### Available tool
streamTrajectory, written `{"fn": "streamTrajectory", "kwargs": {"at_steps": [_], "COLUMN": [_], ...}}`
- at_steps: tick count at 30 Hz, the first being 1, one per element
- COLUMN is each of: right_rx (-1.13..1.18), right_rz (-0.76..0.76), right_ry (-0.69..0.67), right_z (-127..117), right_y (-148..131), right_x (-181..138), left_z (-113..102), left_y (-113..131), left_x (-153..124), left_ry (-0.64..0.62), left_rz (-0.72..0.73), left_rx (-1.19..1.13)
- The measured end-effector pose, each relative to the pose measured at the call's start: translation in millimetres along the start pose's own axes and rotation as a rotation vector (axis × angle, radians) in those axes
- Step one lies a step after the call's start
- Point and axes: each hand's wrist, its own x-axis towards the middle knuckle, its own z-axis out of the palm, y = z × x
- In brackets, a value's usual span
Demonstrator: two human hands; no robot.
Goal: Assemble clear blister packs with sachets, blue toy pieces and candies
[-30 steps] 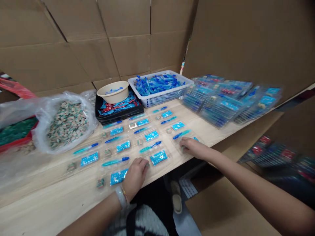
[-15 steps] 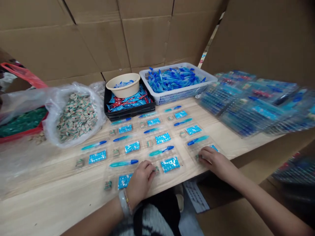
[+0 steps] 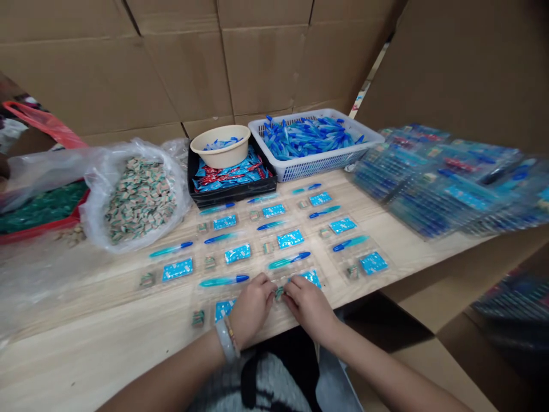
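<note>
My left hand [image 3: 253, 304], with a pale bangle and a beaded band at the wrist, pinches the left side of a small green-and-tan striped block [image 3: 279, 293]. From the other side, the fingers of my right hand [image 3: 309, 302] close on the same block. It sits in a clear plastic tray along the near row. A blue patterned packet [image 3: 312, 278] in that tray is partly covered by my right hand. Above lies a blue-green pen [image 3: 289, 260]. Another packet [image 3: 223, 309] shows left of my left hand, and a further striped block [image 3: 198, 318] beside it.
Several similar filled trays spread over the wooden table [image 3: 107, 337]. Behind them stand a bag of striped blocks [image 3: 139, 200], a black box [image 3: 234, 194] of packets under a cream bowl [image 3: 221, 150], and a white basket [image 3: 330, 162] of pens. Stacked packs [image 3: 429, 200] lie right.
My right hand has moved left, from the right-hand tray to the block at my left hand. The right-hand tray's block and packet are now uncovered. My left hand stays by its block.
</note>
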Motion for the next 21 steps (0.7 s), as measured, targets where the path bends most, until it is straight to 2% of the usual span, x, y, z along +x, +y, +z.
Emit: {"fn": "streamTrajectory", "kwargs": {"at_steps": [3,5,10,15,18,21], "right_rx": [-0.074,-0.061,0.096,0.01,-0.001,0.103], "right_rz": [-0.122,-0.152,-0.138,-0.27,-0.24,-0.125], "right_ry": [0.01,-0.004,-0.127,-0.208,-0.21,-0.113], "right_z": [2,1,-10,-14,-17,-34], "right_y": [1,0,2,-2,-6,8], "right_x": [2,3,14,25,23,8], "left_z": [2,2,1,1,-2,-6], "left_y": [1,1,-3,-10,-10,-4], "left_x": [1,2,6,8,2,-5], "left_ry": [-0.018,-0.024,-0.016,-0.037,-0.038,0.017], "left_rz": [0.02,0.024,0.018,0.046,0.079,0.141], "left_rx": [0.053,0.088,0.126,0.083,0.07,0.068]}}
